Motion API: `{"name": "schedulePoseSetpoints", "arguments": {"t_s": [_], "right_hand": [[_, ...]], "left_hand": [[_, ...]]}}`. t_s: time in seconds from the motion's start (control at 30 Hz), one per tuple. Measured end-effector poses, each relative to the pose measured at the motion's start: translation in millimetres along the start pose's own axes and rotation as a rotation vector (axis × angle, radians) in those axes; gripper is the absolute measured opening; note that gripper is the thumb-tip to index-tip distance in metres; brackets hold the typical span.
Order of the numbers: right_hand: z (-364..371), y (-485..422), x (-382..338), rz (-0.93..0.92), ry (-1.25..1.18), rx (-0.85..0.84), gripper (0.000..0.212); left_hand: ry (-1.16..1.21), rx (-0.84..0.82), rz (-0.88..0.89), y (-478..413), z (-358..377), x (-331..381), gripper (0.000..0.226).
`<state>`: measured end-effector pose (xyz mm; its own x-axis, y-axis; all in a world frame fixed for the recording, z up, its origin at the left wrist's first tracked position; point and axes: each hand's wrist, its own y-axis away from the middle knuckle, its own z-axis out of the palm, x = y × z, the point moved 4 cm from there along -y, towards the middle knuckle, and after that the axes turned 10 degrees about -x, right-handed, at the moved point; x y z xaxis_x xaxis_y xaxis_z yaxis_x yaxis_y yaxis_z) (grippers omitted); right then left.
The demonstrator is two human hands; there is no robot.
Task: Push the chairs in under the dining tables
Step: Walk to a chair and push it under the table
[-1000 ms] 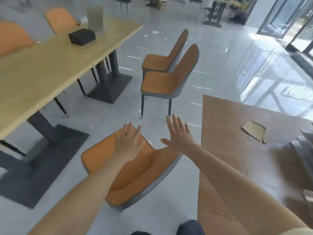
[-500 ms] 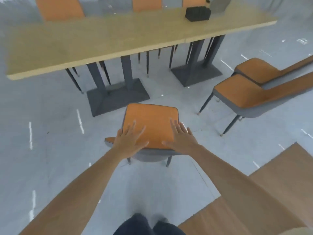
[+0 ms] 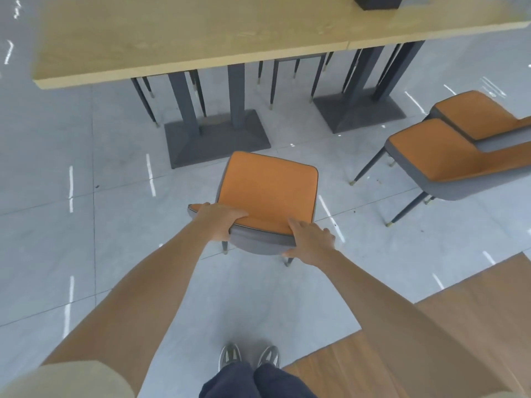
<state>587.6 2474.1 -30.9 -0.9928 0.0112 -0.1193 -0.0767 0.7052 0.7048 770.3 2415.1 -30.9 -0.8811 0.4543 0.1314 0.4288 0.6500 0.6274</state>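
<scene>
An orange chair point(image 3: 268, 188) with a grey shell stands on the tiles in front of me, its seat facing the long wooden dining table point(image 3: 178, 35). My left hand point(image 3: 219, 221) grips the left end of the backrest top, fingers curled over onto the orange side. On the right end my right hand point(image 3: 310, 239) holds the backrest, thumb on the orange face and fingers wrapped down the grey back. The seat's front edge is a short way from the table's dark pedestal base point(image 3: 217, 139).
Two more orange chairs point(image 3: 448, 156) stand pulled out at the right, one close behind the other. A second pedestal base point(image 3: 356, 113) and several chair legs show under the table. A black box point(image 3: 376, 1) sits on the tabletop. Wooden flooring point(image 3: 416, 340) begins at lower right.
Both hands went from hovering open over the backrest to gripping its top edge. My view has swung round to face the table squarely.
</scene>
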Motion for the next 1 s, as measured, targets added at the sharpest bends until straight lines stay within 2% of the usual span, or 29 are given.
{"name": "schedulePoseSetpoints", "arguments": {"t_s": [0.13,0.23,0.4,0.5,0.77,1.0], "right_hand": [[1,-7,2,0.019,0.017,0.062,0.048],[2,-9,4,0.005,0.0,0.097,0.041],[1,-11,7,-0.053,-0.023,0.121,0.047],[-1,-10,7,-0.094,-0.056,0.108,0.048],[-3,-5,25,-0.208,-0.013,0.081,0.039],[-4,-8,47,-0.305,0.077,0.041,0.05]], "left_hand": [[-0.027,-0.017,0.033,-8,1,-3,0.049],[-0.025,-0.027,0.039,-13,5,-6,0.045],[-0.037,-0.032,0.026,-16,7,-6,0.039],[-0.031,-0.042,-0.015,-17,10,-6,0.043],[0.026,-0.032,-0.099,-11,18,14,0.036],[0.085,0.023,-0.142,-3,30,41,0.037]]}}
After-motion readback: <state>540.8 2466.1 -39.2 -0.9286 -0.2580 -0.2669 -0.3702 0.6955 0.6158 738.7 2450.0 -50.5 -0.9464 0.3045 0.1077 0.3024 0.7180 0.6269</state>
